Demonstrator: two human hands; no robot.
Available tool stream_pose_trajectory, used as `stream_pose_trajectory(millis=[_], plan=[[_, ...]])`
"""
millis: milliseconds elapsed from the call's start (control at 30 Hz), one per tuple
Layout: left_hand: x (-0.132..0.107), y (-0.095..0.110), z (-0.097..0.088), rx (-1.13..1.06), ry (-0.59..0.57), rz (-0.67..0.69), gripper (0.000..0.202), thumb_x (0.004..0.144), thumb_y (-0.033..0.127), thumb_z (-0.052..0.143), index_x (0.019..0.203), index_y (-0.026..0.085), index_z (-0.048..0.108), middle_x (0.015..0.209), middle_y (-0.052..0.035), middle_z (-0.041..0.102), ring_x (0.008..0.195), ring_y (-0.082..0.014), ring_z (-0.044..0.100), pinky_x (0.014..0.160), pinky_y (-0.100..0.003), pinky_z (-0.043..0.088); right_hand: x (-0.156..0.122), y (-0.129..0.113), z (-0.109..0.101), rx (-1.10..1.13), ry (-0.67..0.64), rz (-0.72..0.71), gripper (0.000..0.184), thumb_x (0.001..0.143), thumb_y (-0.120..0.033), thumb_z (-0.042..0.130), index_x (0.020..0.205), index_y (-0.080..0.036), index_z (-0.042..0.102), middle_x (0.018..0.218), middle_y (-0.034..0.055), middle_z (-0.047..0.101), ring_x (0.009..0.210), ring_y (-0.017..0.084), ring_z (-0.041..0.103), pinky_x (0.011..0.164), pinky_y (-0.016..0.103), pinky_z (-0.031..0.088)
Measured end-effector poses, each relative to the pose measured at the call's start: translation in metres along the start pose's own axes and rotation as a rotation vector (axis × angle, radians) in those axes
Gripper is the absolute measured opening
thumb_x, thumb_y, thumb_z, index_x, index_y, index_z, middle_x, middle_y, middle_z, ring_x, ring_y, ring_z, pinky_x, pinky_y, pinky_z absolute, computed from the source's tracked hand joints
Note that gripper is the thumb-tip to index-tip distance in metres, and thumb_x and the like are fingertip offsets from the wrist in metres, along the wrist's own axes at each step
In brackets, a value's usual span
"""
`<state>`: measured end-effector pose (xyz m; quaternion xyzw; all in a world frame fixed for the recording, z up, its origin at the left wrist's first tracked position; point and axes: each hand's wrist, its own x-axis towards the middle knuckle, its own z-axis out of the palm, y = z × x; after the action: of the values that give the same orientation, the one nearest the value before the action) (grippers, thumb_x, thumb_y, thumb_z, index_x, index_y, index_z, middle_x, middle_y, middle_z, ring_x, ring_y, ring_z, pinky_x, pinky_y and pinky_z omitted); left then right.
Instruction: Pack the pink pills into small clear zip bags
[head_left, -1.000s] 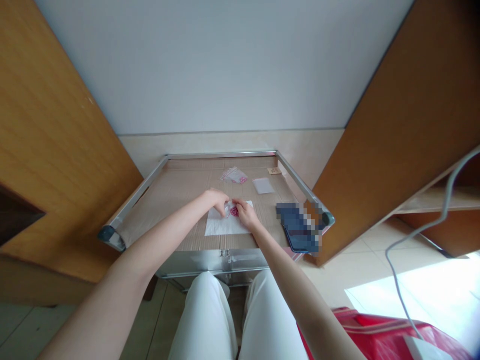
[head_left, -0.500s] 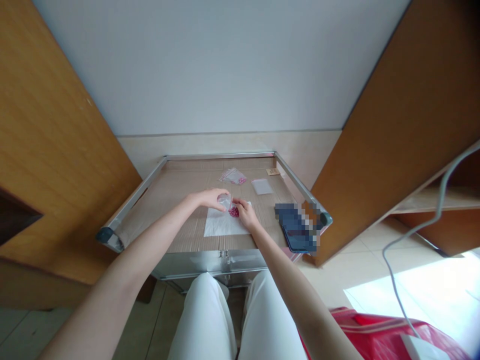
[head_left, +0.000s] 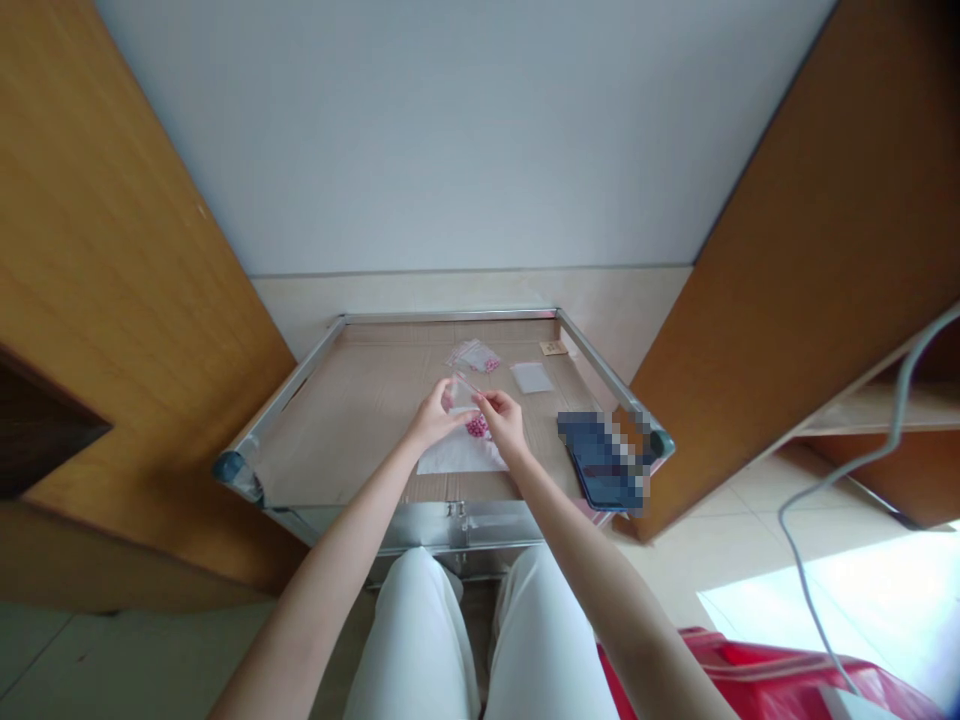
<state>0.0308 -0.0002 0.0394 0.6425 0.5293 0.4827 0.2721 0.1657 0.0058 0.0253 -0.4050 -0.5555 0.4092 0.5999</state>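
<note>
A small clear zip bag [head_left: 463,393] stands tilted in the air between my hands, its contents hard to make out. My left hand [head_left: 433,418] grips its left side, and my right hand [head_left: 500,418] pinches its upper right edge. Just below lies a small heap of pink beads [head_left: 477,426] on a white paper sheet [head_left: 459,456]. Further back lies another zip bag with pink beads [head_left: 475,356], and a white plastic square [head_left: 531,378] lies to its right.
The cardboard-covered table top [head_left: 360,420] has a metal rail frame [head_left: 450,316]. A dark blue phone [head_left: 600,465], partly blurred, lies at the right, and a small tan card [head_left: 553,348] at the back. Wooden panels [head_left: 150,300] flank the table.
The clear bag has risen off the paper and is now held up between both hands. My left hand has moved up and inward, and the view has shifted slightly.
</note>
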Motion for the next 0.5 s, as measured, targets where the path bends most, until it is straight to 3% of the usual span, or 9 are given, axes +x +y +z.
stream_pose_trajectory(millis=[233,367,500], plan=[[-0.015,-0.007,-0.001,-0.601,-0.073,-0.324,0.041,0.064,0.043,0.059,0.096,0.018,0.049,0.072,0.0007,0.056,0.047,-0.0058,0.051,0.034,-0.014,0.028,0.01,-0.004,-0.002,0.119,-0.065,0.172,0.024,0.065,-0.038,0.056,0.069,-0.014,0.053,0.059,-0.0001,0.056,0.05,0.008,0.05,0.051,0.02,0.04],[-0.02,-0.013,-0.004,-0.705,-0.175,-0.361,0.034,0.064,0.039,0.061,0.087,0.016,0.051,0.067,0.0013,0.059,0.039,-0.0057,0.05,0.029,-0.015,0.027,0.015,-0.004,-0.006,0.1,-0.207,0.251,0.029,0.065,-0.042,0.055,0.073,-0.015,0.048,0.059,0.0002,0.058,0.042,0.007,0.048,0.043,0.02,0.039],[-0.021,-0.016,-0.005,-0.673,-0.224,-0.34,0.033,0.065,0.038,0.061,0.085,0.015,0.049,0.067,-0.0022,0.063,0.037,-0.0081,0.052,0.028,-0.015,0.03,0.02,-0.007,-0.007,0.054,-0.232,0.232,0.029,0.067,-0.043,0.054,0.073,-0.016,0.045,0.056,-0.001,0.057,0.038,0.007,0.048,0.037,0.019,0.039]])
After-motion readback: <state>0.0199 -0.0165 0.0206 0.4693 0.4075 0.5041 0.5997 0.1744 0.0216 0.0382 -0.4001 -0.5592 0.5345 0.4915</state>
